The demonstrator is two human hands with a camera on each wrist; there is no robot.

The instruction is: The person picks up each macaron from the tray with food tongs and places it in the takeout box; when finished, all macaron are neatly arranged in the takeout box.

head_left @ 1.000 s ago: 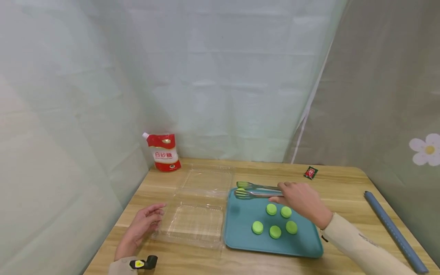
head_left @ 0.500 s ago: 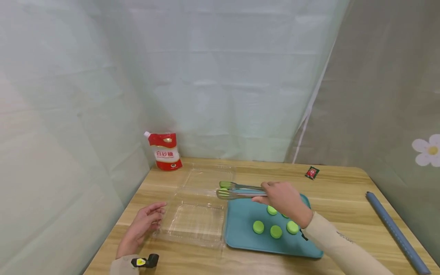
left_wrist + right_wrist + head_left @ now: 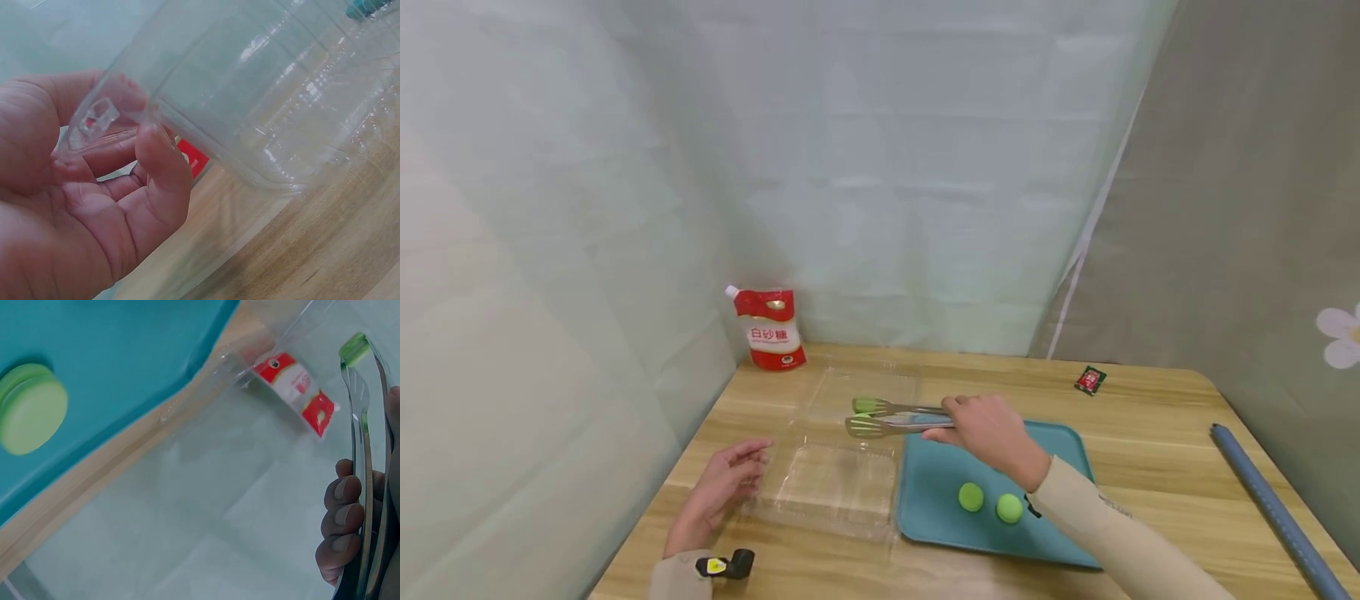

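My right hand [image 3: 988, 435] grips metal tongs [image 3: 917, 425] over the hinged clear plastic container [image 3: 838, 483], which lies with its lid folded back. A green macaron [image 3: 355, 349] is held between the tong tips. At the container's left edge, my left hand [image 3: 721, 492] pinches the rim between thumb and fingers, as the left wrist view shows. To the right sits a blue tray [image 3: 928, 500], partly covered by the right forearm. Green macarons [image 3: 971, 497] lie on it, some hidden behind that arm.
A red and white sugar pouch [image 3: 771, 332] stands at the table's back left corner. Toward the back right lies a small red and green packet [image 3: 1090, 380]. A long blue-grey rod [image 3: 1273, 504] runs along the right edge. Curtains enclose the table.
My right hand has carried the tongs and the macaron leftward, from above the tray to above the container. The left hand keeps its place at the container's edge.
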